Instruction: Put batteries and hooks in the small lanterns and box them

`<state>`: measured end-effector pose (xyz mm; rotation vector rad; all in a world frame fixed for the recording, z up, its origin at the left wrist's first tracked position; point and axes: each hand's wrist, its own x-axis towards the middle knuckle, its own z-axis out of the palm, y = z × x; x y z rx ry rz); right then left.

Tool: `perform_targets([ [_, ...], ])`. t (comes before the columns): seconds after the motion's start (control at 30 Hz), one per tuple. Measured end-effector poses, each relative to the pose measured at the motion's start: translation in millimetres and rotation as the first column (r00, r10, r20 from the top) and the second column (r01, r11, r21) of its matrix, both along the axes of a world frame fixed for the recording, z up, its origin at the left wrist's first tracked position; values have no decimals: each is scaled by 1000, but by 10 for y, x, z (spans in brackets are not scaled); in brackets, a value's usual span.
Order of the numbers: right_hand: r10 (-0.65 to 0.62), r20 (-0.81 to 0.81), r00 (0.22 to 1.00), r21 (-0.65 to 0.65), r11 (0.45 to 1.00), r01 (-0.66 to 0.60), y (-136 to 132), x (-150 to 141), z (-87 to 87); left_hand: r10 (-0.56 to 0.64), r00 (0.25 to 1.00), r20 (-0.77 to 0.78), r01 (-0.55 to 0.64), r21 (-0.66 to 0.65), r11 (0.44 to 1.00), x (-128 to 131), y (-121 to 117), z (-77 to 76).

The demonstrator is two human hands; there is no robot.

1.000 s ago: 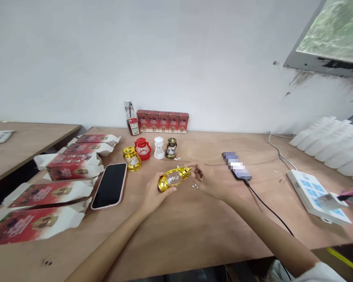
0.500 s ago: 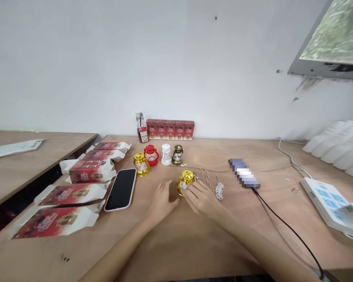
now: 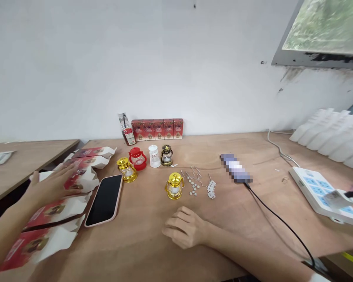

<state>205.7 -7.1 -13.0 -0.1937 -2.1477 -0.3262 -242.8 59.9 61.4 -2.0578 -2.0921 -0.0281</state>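
Observation:
My left hand [image 3: 51,182] reaches over the row of opened red-and-white boxes [image 3: 37,244] at the left, fingers stretched out across one of the middle ones. Whether it presses on that carton I cannot tell. My right hand [image 3: 185,228] rests on the table with its fingers loosely curled in, and no object shows in it. Just beyond it a small gold lantern [image 3: 174,185] stands upright, touched by neither hand. Thin bent wire handles [image 3: 195,175], several small round pieces [image 3: 194,188] and white plastic tabs [image 3: 211,189] lie to its right.
Behind stand a gold lantern [image 3: 127,171], a red one [image 3: 137,159], a white one [image 3: 154,156] and a bronze one [image 3: 166,156]. Closed red boxes [image 3: 159,129] and a drink bottle [image 3: 127,132] line the wall. Phones [image 3: 104,199], a cable [image 3: 278,217] and a power strip [image 3: 320,192] lie around.
The gold lantern, earlier tilted in my left hand, was set upright on the table and let go. My left hand moved left onto the boxes; my right hand drew back toward me.

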Motion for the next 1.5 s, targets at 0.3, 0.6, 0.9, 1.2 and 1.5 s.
perform_targets([
  [0.3,20,-27,999,-63,998,-22,-16,26,-13,37,980,-195,29,324,946,166,-127,87],
  [0.6,-5,-323,946,-713,659,-240,-112,-153,424,-197,961,-194,274,763,585,1435,-894,437],
  [0.9,-72,-278,958,-891,391,-229,-55,-215,838,-565,825,-24,430,675,599,2221,-1128,-93],
  [1.2,-84,-238,968,-921,337,-197,-47,-138,815,-638,724,262,503,431,749,2120,-1240,129],
  [1.5,77,-55,996,-526,845,-94,-165,-126,957,-694,663,282,641,266,720,2306,-1312,334],
])
